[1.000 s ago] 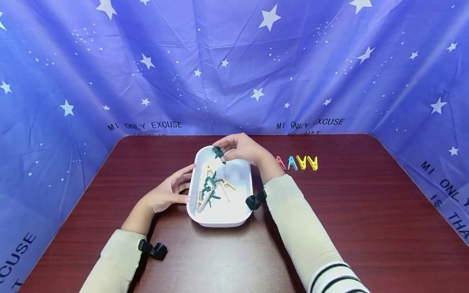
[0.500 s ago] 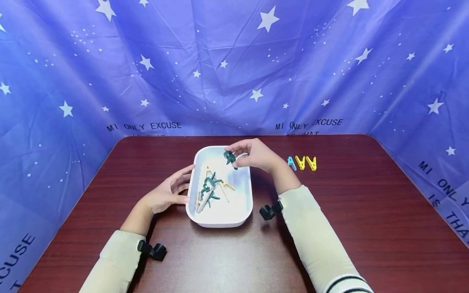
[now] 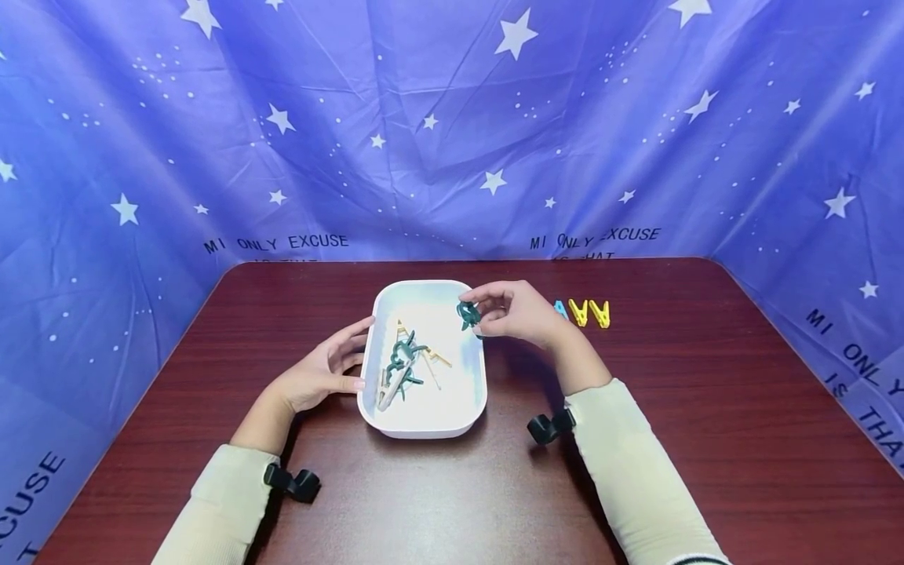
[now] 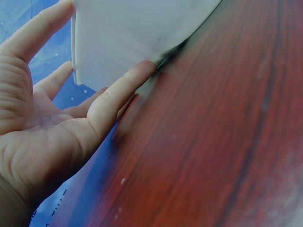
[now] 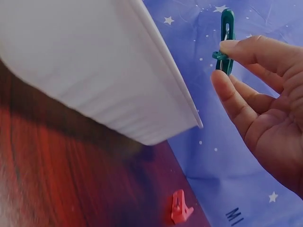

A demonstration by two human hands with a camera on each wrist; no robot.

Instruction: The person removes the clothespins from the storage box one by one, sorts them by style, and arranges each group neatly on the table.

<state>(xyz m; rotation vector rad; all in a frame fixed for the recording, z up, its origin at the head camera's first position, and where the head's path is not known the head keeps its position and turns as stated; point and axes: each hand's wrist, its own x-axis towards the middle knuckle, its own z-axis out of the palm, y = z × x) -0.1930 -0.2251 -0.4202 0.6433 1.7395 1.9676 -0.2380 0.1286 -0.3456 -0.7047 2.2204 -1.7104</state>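
My right hand (image 3: 523, 314) pinches a dark green plant clip (image 3: 468, 315) between thumb and fingertips, over the right rim of the white tray (image 3: 455, 392). In the right wrist view the green plant clip (image 5: 227, 28) stands upright above the tray wall (image 5: 94, 75), its metal spring showing. My left hand (image 3: 318, 373) touches the tray's left side with spread fingers and thumb; in the left wrist view its thumb (image 4: 120, 90) lies against the outer wall. In the tray are several green clips (image 3: 405, 351), a beige clothespin (image 3: 394, 386) and small yellow clips (image 3: 439, 357).
On the table right of the tray, yellow clothespins (image 3: 599, 314) and a blue one (image 3: 560, 309) stand in a row, partly behind my right hand. A red clothespin (image 5: 180, 207) shows in the right wrist view. A blue star-patterned curtain (image 3: 452, 157) hangs behind the table.
My right hand has carried the green plant clip rightward and slightly nearer, from above the tray's far end to its right rim. My left hand stays at the tray's side.
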